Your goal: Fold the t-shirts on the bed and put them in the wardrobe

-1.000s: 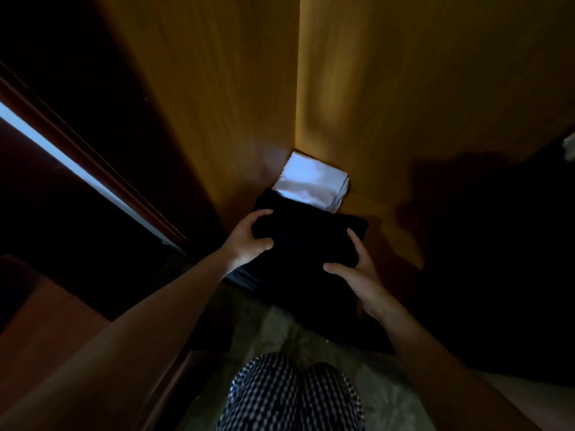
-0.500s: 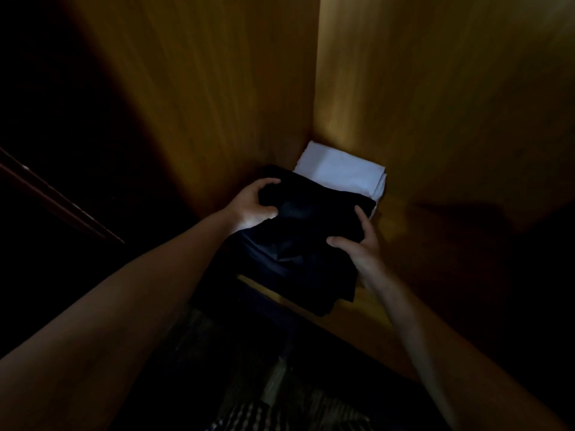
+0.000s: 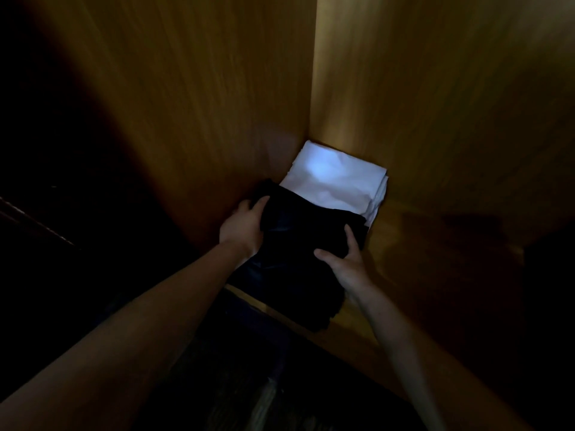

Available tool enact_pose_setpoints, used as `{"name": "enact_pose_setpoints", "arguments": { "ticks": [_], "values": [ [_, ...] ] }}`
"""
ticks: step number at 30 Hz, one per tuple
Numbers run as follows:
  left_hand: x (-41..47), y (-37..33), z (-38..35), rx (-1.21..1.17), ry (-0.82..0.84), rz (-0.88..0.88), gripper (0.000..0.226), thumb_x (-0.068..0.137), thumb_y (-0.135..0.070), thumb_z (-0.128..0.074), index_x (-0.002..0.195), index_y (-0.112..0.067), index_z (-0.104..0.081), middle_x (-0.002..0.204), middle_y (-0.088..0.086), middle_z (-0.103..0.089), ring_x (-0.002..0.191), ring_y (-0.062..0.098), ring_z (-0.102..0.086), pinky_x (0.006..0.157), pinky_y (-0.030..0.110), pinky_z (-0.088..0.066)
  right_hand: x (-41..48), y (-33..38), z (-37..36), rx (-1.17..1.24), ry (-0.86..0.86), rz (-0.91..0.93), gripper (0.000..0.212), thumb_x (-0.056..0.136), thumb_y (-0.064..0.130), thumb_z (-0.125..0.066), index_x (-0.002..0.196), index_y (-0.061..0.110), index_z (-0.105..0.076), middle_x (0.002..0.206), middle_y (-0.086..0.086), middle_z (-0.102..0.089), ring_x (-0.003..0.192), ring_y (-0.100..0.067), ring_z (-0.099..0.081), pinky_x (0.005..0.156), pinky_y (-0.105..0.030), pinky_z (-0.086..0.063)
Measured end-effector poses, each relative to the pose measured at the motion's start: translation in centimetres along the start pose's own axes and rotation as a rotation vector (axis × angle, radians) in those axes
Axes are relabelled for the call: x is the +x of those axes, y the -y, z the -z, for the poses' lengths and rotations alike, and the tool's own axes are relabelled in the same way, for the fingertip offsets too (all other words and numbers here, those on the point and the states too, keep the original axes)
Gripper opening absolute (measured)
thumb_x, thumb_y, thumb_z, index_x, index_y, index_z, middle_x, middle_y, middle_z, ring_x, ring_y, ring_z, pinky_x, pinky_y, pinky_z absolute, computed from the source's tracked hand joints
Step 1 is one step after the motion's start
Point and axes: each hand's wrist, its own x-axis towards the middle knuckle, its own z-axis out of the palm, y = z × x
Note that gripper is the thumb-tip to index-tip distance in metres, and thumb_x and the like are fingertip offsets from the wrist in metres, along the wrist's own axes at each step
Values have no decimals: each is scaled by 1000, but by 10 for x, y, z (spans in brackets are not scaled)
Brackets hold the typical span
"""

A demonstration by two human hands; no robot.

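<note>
Wood-grain brown wardrobe panels (image 3: 217, 104) meet in a corner above a smooth, glossy wooden shelf (image 3: 413, 231); lighting is dim. I read the task item as a soft, matte, folded black t-shirt (image 3: 298, 259), roughly rectangular, lying on the shelf close to the left panel. Its near end droops over the shelf's front lip. Its far edge overlaps a flat, squarish stack of folded white fabric (image 3: 333, 181) seated in the back corner. My view shows the left hand (image 3: 242, 227) gripping the shirt's left edge, thumb curled on top. The right hand (image 3: 347, 259) pinches the right edge, thumb on top, index finger extended along the side. I cannot resolve the dark area below the shelf.
</note>
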Motion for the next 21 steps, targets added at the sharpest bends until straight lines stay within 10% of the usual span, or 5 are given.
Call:
{"name": "enact_pose_setpoints", "arguments": {
  "ticks": [5, 11, 21],
  "values": [
    [-10, -4, -18, 191, -167, -211, 68, 93, -18, -54, 154, -21, -24, 161, 12, -13, 148, 31, -11, 116, 38, -21, 1, 19, 1, -411, -156, 155, 85, 83, 35, -74, 153, 29, -26, 161, -1, 2, 147, -27, -7, 118, -41, -24],
    [-9, 8, -43, 163, -34, -203, 59, 104, -45, -24, 157, -22, -13, 164, 2, 0, 151, 18, 5, 121, 33, -5, 0, 4, -5, -793, 44, 282, 88, 85, 58, -62, 155, 31, -15, 163, 10, 3, 148, -11, 11, 122, -41, -4],
    [-3, 21, -63, 28, 72, -154, 59, 104, -46, -25, 157, -24, -8, 164, -1, 3, 150, 14, 4, 120, 29, -1, 7, -45, -2, -825, 18, 387, 94, 81, 67, -59, 155, 36, -10, 161, 18, 12, 142, 1, 24, 121, -38, 0]
  ]
}}
